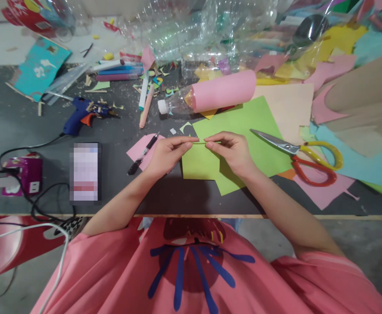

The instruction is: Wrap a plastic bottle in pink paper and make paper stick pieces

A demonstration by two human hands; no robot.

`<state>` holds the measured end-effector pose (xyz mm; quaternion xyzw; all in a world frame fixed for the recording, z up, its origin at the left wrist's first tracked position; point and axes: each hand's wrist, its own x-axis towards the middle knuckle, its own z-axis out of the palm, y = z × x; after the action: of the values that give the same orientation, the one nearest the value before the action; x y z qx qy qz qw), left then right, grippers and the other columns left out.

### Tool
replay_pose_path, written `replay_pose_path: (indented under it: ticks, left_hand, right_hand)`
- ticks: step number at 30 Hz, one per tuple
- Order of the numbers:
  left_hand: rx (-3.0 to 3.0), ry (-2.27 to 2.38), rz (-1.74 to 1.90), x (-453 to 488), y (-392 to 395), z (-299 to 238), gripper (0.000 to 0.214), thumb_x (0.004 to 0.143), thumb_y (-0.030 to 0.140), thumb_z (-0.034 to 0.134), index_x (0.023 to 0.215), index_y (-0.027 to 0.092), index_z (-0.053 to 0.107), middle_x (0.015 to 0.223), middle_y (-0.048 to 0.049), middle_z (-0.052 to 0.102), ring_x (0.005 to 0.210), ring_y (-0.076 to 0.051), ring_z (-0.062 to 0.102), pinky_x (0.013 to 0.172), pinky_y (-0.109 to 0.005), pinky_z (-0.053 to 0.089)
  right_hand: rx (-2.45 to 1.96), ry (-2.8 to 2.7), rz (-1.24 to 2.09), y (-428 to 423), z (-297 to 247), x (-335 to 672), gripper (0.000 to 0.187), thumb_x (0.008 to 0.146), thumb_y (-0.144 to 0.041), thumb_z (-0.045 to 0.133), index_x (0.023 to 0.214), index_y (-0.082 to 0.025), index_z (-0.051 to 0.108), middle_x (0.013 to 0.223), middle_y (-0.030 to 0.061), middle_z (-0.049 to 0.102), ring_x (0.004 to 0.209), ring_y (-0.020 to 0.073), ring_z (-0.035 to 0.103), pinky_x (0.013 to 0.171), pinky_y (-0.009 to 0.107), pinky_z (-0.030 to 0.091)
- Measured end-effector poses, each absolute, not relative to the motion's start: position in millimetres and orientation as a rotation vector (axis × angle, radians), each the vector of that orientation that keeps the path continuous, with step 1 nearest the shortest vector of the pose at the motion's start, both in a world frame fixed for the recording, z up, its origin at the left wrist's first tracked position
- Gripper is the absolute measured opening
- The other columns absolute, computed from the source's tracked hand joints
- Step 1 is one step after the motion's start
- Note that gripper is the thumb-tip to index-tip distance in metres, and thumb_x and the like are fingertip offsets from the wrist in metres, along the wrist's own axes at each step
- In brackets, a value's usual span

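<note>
Between my two hands is a thin green paper strip [198, 142], pinched at each end. My left hand [168, 152] holds its left end with thumb and forefinger. The right end is in the fingertips of my right hand [232, 150]. Beneath them lie green paper sheets [236, 174]. Left of my left hand, a black pen [144, 153] rests on a piece of pink paper [135, 150]. Scissors [297, 152] with yellow and red handles lie to the right. Beyond my hands, a clear bottle wrapped in pink paper [225, 90] lies on its side.
A blue glue gun [79, 115] with a black cable and a phone [85, 173] are on the left. Markers [119, 72] and paper scraps lie farther back. Clear plastic bottles [164, 26] fill the far side. Coloured paper [357, 152] covers the right. The table's front edge [204, 216] is near me.
</note>
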<state>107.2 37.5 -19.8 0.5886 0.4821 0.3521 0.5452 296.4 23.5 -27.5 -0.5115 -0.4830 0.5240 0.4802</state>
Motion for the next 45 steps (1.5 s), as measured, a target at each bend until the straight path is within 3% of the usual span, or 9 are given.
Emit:
replay_pose_path:
  ticks: [9, 19, 26, 30, 35, 45]
  left_hand:
    - [1.363, 1.147, 0.845, 107, 36, -21, 0.025, 0.078, 0.036, 0.069, 0.097, 0.021, 0.078, 0.097, -0.0054, 0.077, 0.086, -0.017, 0.069, 0.081, -0.029, 0.052]
    - [1.321, 1.117, 0.801, 109, 34, -21, 0.024, 0.077, 0.040, 0.072, 0.090, 0.020, 0.076, 0.079, -0.0041, 0.074, 0.075, -0.016, 0.068, 0.065, -0.026, 0.053]
    - [1.425, 1.177, 0.863, 110, 33, -18, 0.014, 0.079, 0.032, 0.069, 0.087, 0.023, 0.077, 0.084, -0.0024, 0.075, 0.082, -0.018, 0.069, 0.066, -0.026, 0.052]
    - [1.431, 1.183, 0.872, 110, 33, -19, 0.013, 0.080, 0.030, 0.068, 0.087, 0.023, 0.077, 0.083, -0.0018, 0.075, 0.079, -0.016, 0.069, 0.065, -0.025, 0.051]
    - [1.454, 1.154, 0.868, 109, 34, -21, 0.016, 0.080, 0.029, 0.067, 0.090, 0.021, 0.077, 0.090, -0.0028, 0.076, 0.085, -0.017, 0.069, 0.072, -0.026, 0.053]
    - [1.423, 1.116, 0.841, 108, 34, -24, 0.023, 0.081, 0.033, 0.067, 0.094, 0.018, 0.076, 0.096, -0.0052, 0.077, 0.085, -0.016, 0.069, 0.075, -0.025, 0.054]
  right_hand:
    - [-1.241, -1.183, 1.289, 23, -27, 296, 0.012, 0.065, -0.033, 0.081, 0.070, -0.024, 0.075, 0.072, -0.0003, 0.074, 0.065, 0.0131, 0.062, 0.061, 0.028, 0.050]
    - [-1.229, -1.203, 1.235, 18, -27, 291, 0.003, 0.066, -0.026, 0.077, 0.069, -0.024, 0.075, 0.071, 0.0000, 0.074, 0.067, 0.0142, 0.065, 0.064, 0.030, 0.052]
    - [-1.214, -1.237, 1.321, 20, -24, 293, 0.029, 0.068, -0.049, 0.077, 0.078, -0.022, 0.071, 0.080, 0.0005, 0.072, 0.070, 0.0133, 0.063, 0.061, 0.027, 0.049]
    - [-1.260, -1.305, 1.414, 23, -19, 295, 0.043, 0.069, -0.062, 0.071, 0.068, -0.020, 0.067, 0.064, -0.0008, 0.063, 0.058, 0.0115, 0.054, 0.053, 0.025, 0.043]
    - [-1.303, -1.351, 1.349, 24, -19, 296, 0.047, 0.064, -0.065, 0.073, 0.064, -0.018, 0.067, 0.055, -0.0025, 0.055, 0.051, 0.0091, 0.041, 0.047, 0.024, 0.033]
    - [-1.322, -1.367, 1.293, 23, -17, 296, 0.053, 0.066, -0.070, 0.067, 0.059, -0.018, 0.065, 0.054, -0.0015, 0.052, 0.053, 0.0102, 0.041, 0.049, 0.025, 0.032]
